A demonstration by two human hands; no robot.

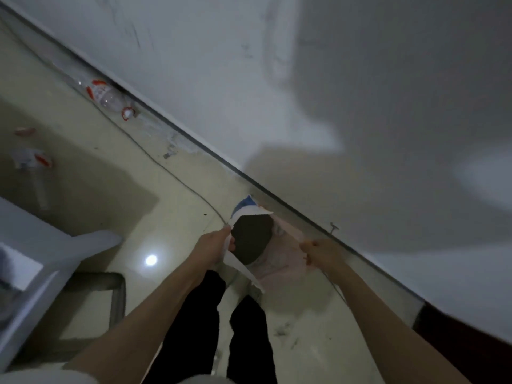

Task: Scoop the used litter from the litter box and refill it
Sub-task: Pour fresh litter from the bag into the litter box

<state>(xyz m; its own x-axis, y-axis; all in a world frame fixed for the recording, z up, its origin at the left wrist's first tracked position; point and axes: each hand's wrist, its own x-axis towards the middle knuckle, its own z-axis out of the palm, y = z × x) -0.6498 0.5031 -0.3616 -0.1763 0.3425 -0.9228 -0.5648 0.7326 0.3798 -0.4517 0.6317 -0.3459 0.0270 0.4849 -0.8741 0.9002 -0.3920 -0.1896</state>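
A white and pale pink bag (277,261) with a blue corner stands on the floor by the wall, its mouth pulled wide. Dark contents (250,239) show inside the opening. My left hand (214,245) grips the bag's left edge. My right hand (321,254) pinches the right edge. Both arms reach down over my black trouser legs (246,328). No litter box or scoop is in sight.
The white wall (304,92) and its dark baseboard run diagonally just behind the bag. An empty plastic bottle (108,97) with red label lies along the baseboard, and another bottle (33,162) lies at far left. A thin cable (171,173) crosses the cream floor. White furniture (41,256) stands at left.
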